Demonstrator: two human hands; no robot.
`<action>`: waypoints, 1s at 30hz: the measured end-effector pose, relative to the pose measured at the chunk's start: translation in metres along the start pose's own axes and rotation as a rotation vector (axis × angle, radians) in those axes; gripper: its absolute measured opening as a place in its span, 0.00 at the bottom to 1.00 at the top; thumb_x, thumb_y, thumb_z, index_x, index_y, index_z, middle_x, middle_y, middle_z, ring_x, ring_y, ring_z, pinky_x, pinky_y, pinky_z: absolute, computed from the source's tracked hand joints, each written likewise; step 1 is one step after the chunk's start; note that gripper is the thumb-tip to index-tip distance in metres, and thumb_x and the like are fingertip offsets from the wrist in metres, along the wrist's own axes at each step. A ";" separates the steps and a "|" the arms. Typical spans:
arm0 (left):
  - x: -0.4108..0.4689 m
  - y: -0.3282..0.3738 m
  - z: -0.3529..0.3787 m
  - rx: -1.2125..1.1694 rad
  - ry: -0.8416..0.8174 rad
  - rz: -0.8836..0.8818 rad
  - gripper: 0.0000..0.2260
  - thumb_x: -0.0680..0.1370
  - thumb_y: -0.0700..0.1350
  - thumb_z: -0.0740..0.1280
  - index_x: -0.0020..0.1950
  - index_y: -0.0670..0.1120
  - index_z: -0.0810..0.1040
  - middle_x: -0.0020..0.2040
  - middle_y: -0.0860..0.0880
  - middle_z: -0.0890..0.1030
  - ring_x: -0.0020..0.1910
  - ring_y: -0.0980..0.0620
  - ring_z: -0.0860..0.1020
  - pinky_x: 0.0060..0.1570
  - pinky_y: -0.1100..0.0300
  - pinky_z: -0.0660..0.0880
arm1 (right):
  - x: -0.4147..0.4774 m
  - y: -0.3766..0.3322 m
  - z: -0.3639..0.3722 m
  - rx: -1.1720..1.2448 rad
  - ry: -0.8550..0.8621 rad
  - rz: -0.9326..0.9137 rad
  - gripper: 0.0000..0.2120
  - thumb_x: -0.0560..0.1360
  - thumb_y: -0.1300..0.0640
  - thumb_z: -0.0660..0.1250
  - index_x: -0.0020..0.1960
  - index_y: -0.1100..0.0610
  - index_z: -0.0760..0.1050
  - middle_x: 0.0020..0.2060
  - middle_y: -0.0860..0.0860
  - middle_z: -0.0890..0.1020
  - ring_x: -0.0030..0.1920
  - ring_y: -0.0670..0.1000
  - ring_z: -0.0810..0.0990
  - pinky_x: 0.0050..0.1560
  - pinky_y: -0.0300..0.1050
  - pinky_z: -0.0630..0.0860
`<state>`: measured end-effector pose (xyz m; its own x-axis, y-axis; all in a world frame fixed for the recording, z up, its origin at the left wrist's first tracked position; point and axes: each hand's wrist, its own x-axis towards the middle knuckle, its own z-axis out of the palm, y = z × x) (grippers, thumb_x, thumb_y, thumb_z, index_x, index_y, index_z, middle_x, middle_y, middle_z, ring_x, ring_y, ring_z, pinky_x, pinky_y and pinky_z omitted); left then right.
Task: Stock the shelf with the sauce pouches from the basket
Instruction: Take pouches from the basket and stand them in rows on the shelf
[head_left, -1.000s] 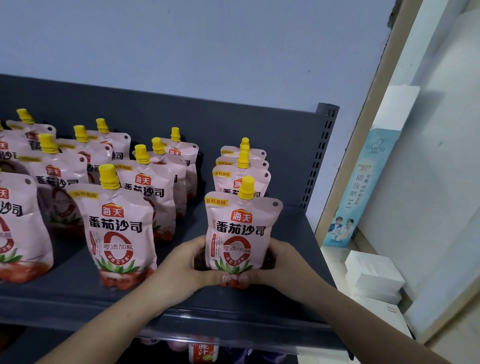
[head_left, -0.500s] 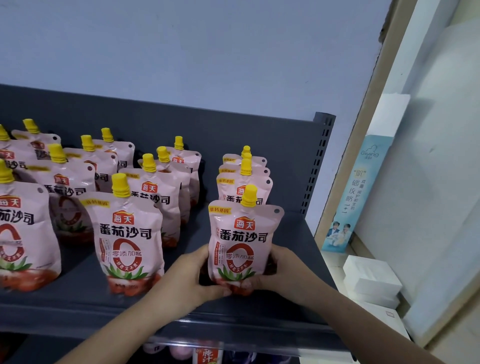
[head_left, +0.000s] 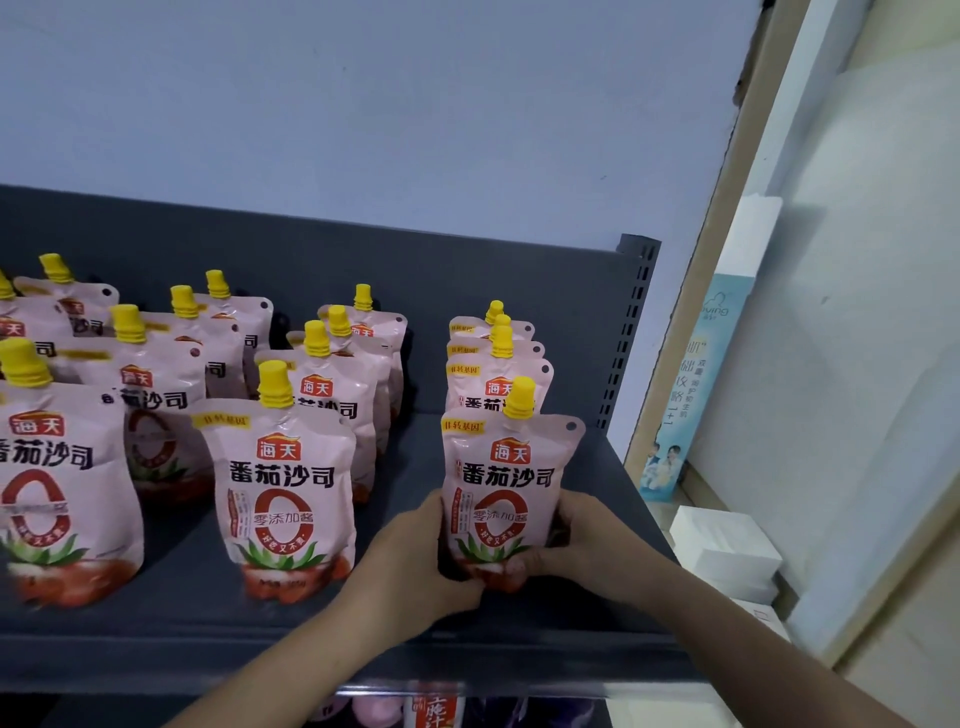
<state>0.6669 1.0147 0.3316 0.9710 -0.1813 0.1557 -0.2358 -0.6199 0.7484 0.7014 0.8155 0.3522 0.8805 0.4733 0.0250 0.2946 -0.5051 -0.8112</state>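
A pink sauce pouch (head_left: 506, 478) with a yellow cap stands upright at the front of the rightmost row on the dark grey shelf (head_left: 208, 634). My left hand (head_left: 410, 566) grips its lower left side and my right hand (head_left: 587, 545) grips its lower right side, fingers curled under its base. Three more pouches (head_left: 493, 374) stand in line behind it. Several rows of the same pouches (head_left: 283, 499) fill the shelf to the left. The basket is out of view.
The shelf's perforated grey upright (head_left: 631, 322) stands at the right end. Beyond it are a light blue printed box (head_left: 685, 395) and white boxes (head_left: 727, 551) on a ledge. Bottles on a lower shelf (head_left: 436, 712) show under the front edge.
The view has shifted slightly. Both hands stay on the front pouch, which now leans a little with its cap tipped to the right.
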 end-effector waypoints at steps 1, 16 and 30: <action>0.000 -0.001 0.000 0.001 -0.002 0.001 0.30 0.64 0.49 0.74 0.63 0.55 0.67 0.56 0.61 0.77 0.56 0.61 0.75 0.55 0.69 0.72 | -0.001 -0.001 0.001 0.006 0.003 0.006 0.20 0.67 0.59 0.75 0.54 0.43 0.74 0.50 0.39 0.82 0.52 0.37 0.80 0.50 0.28 0.75; -0.028 0.054 -0.012 -0.093 0.190 0.500 0.39 0.72 0.48 0.71 0.74 0.61 0.50 0.72 0.68 0.58 0.71 0.67 0.60 0.63 0.77 0.62 | -0.042 -0.045 -0.035 0.361 0.065 -0.011 0.15 0.68 0.53 0.72 0.52 0.57 0.78 0.45 0.53 0.85 0.40 0.50 0.82 0.34 0.40 0.77; -0.014 0.064 -0.014 0.029 0.414 0.865 0.16 0.81 0.51 0.57 0.62 0.44 0.73 0.67 0.48 0.73 0.65 0.53 0.74 0.59 0.58 0.76 | -0.062 -0.057 -0.052 0.742 -0.119 0.015 0.26 0.57 0.50 0.77 0.52 0.59 0.78 0.37 0.52 0.84 0.29 0.46 0.80 0.28 0.36 0.76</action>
<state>0.6388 0.9881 0.3862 0.3954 -0.3043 0.8666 -0.8731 -0.4174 0.2518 0.6497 0.7771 0.4271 0.8239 0.5665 -0.0186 -0.0820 0.0866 -0.9929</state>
